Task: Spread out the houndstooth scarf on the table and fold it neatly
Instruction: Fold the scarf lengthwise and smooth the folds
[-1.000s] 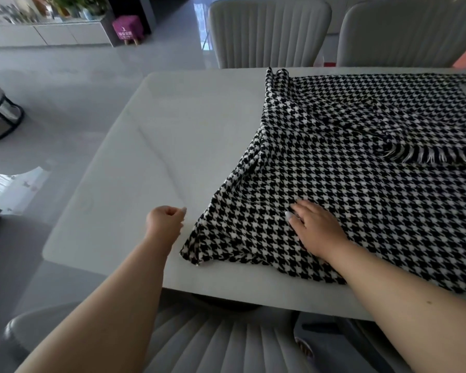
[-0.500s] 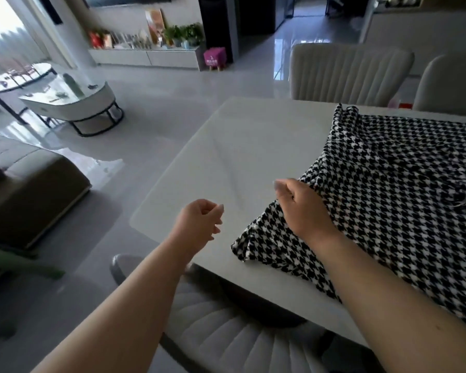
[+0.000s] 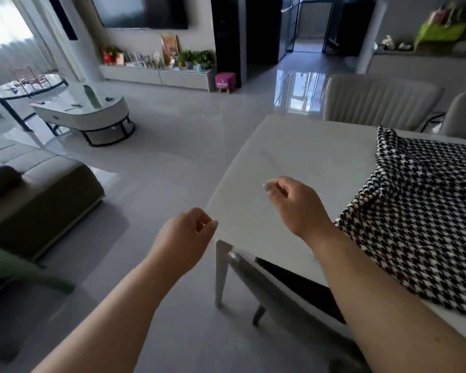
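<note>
A pale grey tiled floor [image 3: 172,162] fills most of the view, glossy and catching light from a doorway at the far side. On it stands the white table [image 3: 288,157], seen from its left end; its near left corner sits just beside the left hand. The houndstooth scarf [image 3: 420,211] lies on the right part of the table, rumpled rather than flat, its left edge bunched up in a raised fold toward the far edge and its lower part reaching the table's near edge. A bare stretch of tabletop separates the scarf from the table's left edge.

A grey sofa [image 3: 38,192] stands at the left of the floor. Beyond it is an oval coffee table [image 3: 89,114] on a black frame. Two light upholstered chairs [image 3: 379,98] stand along the table's far edge, and another chair back [image 3: 275,286] shows below the near edge. A small pink stool [image 3: 225,81] stands by the far wall.

The right hand [image 3: 293,203] hovers over the bare tabletop, just left of the scarf and not touching it, fingers loosely curled and holding nothing. The left hand [image 3: 186,238] hangs in the air off the table's near left corner, fingers likewise loosely curled, with nothing in them.
</note>
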`<action>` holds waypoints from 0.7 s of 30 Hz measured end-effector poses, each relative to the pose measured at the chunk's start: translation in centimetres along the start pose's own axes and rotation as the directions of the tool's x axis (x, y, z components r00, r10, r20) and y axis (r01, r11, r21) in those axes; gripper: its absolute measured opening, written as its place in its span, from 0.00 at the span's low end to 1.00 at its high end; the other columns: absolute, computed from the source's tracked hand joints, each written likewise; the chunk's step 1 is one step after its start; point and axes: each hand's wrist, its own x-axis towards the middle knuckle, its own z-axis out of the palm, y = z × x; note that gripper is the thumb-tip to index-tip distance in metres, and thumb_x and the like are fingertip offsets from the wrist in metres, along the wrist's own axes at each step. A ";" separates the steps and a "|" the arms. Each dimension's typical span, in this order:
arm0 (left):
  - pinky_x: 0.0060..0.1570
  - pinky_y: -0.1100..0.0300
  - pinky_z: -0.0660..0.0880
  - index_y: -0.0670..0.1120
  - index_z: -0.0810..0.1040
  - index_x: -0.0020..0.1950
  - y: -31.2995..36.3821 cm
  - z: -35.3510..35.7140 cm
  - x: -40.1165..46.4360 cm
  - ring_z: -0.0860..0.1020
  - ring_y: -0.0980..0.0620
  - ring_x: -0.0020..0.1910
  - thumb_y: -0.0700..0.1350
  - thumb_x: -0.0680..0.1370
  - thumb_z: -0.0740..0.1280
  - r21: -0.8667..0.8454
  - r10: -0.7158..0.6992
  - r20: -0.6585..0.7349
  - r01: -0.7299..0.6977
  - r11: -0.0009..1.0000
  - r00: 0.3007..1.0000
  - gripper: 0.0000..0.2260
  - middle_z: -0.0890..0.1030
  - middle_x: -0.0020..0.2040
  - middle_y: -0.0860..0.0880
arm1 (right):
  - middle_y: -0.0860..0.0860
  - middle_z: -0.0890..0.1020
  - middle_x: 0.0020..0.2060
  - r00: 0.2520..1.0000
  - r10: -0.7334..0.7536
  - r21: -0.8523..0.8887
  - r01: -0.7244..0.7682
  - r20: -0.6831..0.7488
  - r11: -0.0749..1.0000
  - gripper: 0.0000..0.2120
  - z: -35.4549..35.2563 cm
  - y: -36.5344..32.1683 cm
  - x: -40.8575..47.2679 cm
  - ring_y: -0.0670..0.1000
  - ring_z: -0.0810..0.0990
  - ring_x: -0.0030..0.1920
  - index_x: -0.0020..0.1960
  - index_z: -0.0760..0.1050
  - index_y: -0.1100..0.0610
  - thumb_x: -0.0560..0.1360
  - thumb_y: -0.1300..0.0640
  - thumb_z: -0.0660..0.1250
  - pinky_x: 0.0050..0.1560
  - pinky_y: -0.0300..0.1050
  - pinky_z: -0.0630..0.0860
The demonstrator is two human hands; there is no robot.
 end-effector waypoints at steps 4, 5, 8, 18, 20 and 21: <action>0.40 0.57 0.73 0.50 0.77 0.47 -5.5 -4.1 0.6 0.77 0.49 0.41 0.54 0.79 0.62 0.053 -0.031 -0.033 0.033 0.998 0.999 0.09 0.79 0.40 0.52 | 0.50 0.82 0.48 1.000 0.000 -0.052 0.001 0.020 0.999 0.14 4.6 -3.2 0.1 0.50 0.79 0.50 0.57 0.78 0.55 0.78 0.48 0.61 0.50 0.42 0.73; 0.41 0.57 0.74 0.50 0.77 0.48 -6.5 -4.8 1.0 0.77 0.49 0.42 0.54 0.79 0.62 0.067 -0.031 -0.032 0.033 0.997 0.999 0.10 0.79 0.41 0.52 | 0.50 0.82 0.50 1.000 0.002 -0.077 0.000 0.028 0.997 0.15 5.5 -3.7 0.2 0.49 0.78 0.51 0.59 0.77 0.55 0.78 0.47 0.61 0.52 0.42 0.73; 0.42 0.57 0.74 0.49 0.78 0.49 -8.9 -6.3 3.0 0.77 0.49 0.43 0.54 0.79 0.62 0.070 -0.017 -0.031 0.019 0.997 0.999 0.10 0.79 0.42 0.52 | 0.50 0.81 0.51 0.998 0.006 -0.117 0.000 0.059 0.993 0.17 7.9 -5.1 1.5 0.49 0.78 0.51 0.61 0.76 0.54 0.78 0.46 0.60 0.53 0.42 0.73; 0.39 0.58 0.72 0.51 0.77 0.47 -13.8 -9.7 16.5 0.77 0.52 0.41 0.55 0.78 0.62 0.097 0.033 -0.013 -0.031 0.995 0.999 0.09 0.78 0.40 0.56 | 0.49 0.82 0.49 0.999 0.037 -0.037 -0.037 0.002 0.999 0.16 15.4 -8.5 13.8 0.49 0.78 0.49 0.59 0.77 0.54 0.78 0.46 0.62 0.50 0.40 0.71; 0.40 0.58 0.73 0.52 0.77 0.48 -14.4 -10.3 20.6 0.77 0.53 0.41 0.56 0.78 0.62 0.121 0.046 -0.006 -0.045 0.992 0.999 0.09 0.78 0.40 0.57 | 0.49 0.82 0.48 0.997 0.075 0.015 -0.075 -0.023 0.997 0.15 16.7 -8.7 17.1 0.49 0.78 0.49 0.58 0.78 0.54 0.77 0.46 0.62 0.51 0.42 0.72; 0.40 0.58 0.73 0.52 0.77 0.48 -14.5 -10.5 22.8 0.77 0.53 0.40 0.56 0.78 0.62 0.138 0.052 0.013 -0.053 0.989 0.999 0.09 0.77 0.39 0.57 | 0.48 0.82 0.48 0.994 0.104 0.044 -0.102 -0.038 0.994 0.15 17.3 -8.6 18.7 0.48 0.78 0.49 0.57 0.78 0.54 0.77 0.46 0.62 0.51 0.43 0.73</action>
